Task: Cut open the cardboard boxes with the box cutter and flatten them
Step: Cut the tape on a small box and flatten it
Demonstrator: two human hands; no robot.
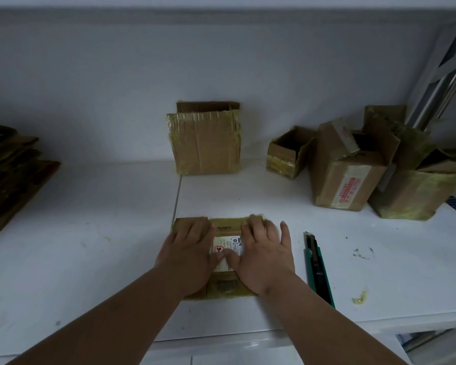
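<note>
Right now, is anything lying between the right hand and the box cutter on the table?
Nothing visible. The right hand presses on the flattened box, and the box cutter lies just to its right on bare white table. The scrap of tape sits beyond the cutter.

I see matt brown cardboard in the flattened box (223, 259), crossed with glossy yellowish tape and a white paper label (228, 248). The cutter (317, 267) looks like green plastic with a dark insert. The white table (90, 246) is smooth, scuffed, faintly shiny.
</note>
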